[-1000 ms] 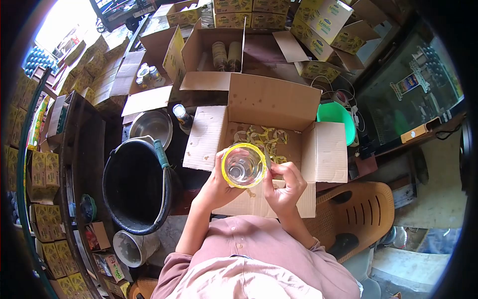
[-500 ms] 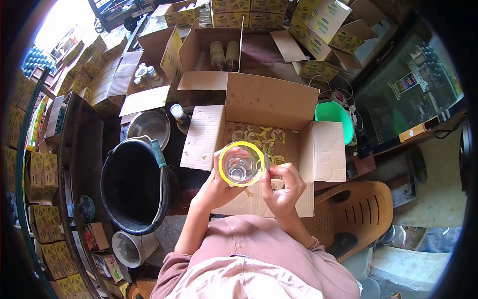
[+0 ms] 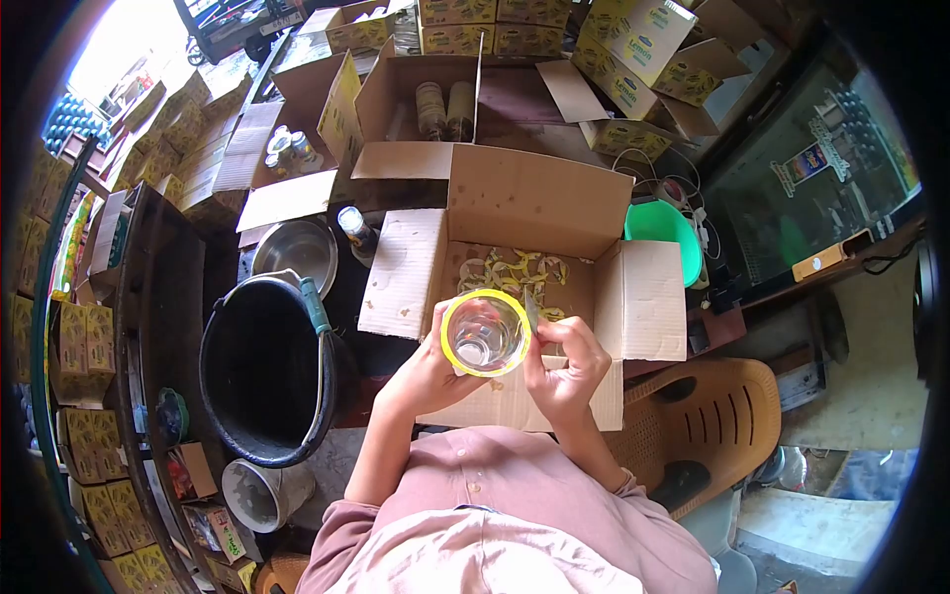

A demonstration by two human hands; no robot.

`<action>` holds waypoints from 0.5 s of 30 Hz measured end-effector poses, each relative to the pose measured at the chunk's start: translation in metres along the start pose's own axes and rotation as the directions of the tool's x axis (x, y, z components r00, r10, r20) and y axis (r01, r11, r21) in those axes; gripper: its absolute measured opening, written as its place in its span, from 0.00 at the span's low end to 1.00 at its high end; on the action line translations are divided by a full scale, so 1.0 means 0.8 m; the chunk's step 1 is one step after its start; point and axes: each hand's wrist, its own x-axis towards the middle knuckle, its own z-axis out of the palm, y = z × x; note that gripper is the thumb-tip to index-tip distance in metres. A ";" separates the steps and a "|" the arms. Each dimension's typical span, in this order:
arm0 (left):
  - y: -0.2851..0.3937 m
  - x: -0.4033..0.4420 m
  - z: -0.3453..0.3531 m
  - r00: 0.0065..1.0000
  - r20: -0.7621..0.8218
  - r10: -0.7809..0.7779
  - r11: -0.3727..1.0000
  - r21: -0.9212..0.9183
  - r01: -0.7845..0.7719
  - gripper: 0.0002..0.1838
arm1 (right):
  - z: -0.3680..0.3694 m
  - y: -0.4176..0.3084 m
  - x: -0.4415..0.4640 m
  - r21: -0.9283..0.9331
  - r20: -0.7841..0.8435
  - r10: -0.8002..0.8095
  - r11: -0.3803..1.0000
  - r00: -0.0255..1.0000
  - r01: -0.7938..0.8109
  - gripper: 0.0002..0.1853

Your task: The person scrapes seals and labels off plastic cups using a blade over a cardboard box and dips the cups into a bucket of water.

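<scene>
My left hand [image 3: 427, 374] is wrapped round the left side of a clear plastic cup [image 3: 483, 335] with a bright yellow rim. The cup's mouth is tilted up towards me, so its base shows inside. On the right, my right hand [image 3: 568, 374] pinches a thin, flat greyish piece [image 3: 532, 305] against the rim; its kind is too small to tell. Both hands are over the near flap of an open cardboard box [image 3: 539, 198]. Curled yellow-and-clear strips [image 3: 510, 269] lie on the floor of that box.
A large black bucket [image 3: 223, 371] stands at left, with a metal bowl [image 3: 297, 255] behind it and a capped bottle [image 3: 356, 233] nearby. To the right are a green basin [image 3: 665, 238] and a tan plastic chair [image 3: 727, 411]. Another open carton [image 3: 406, 158] holds stacked cups [image 3: 430, 111].
The cup has shifted slightly right and towards me, and both hands have moved along with it. My right fingers stay at the rim.
</scene>
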 end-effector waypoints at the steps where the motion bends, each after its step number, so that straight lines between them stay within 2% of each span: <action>1: 0.000 0.000 0.000 1.000 0.006 0.022 1.000 0.020 -0.022 0.42 | 0.000 0.000 0.002 -0.002 -0.004 0.001 1.000 1.000 -0.001 0.08; 6: 0.004 0.005 -0.006 0.995 -0.024 0.097 0.990 0.105 -0.094 0.36 | -0.005 0.005 0.000 0.020 0.034 0.002 1.000 0.999 -0.003 0.10; 9: 0.000 0.001 -0.002 0.999 0.003 -0.036 0.990 -0.133 0.036 0.33 | -0.004 0.006 0.000 0.003 0.046 -0.001 1.000 0.999 0.001 0.11; 12: 0.008 -0.001 -0.004 0.996 0.049 -0.079 0.977 -0.194 0.087 0.31 | -0.006 0.007 0.000 0.008 0.061 0.007 1.000 0.998 -0.007 0.11; 15: 0.003 0.002 -0.009 0.999 0.048 -0.015 0.993 -0.118 0.021 0.26 | -0.005 0.003 0.003 0.042 0.058 0.003 0.999 0.998 -0.005 0.09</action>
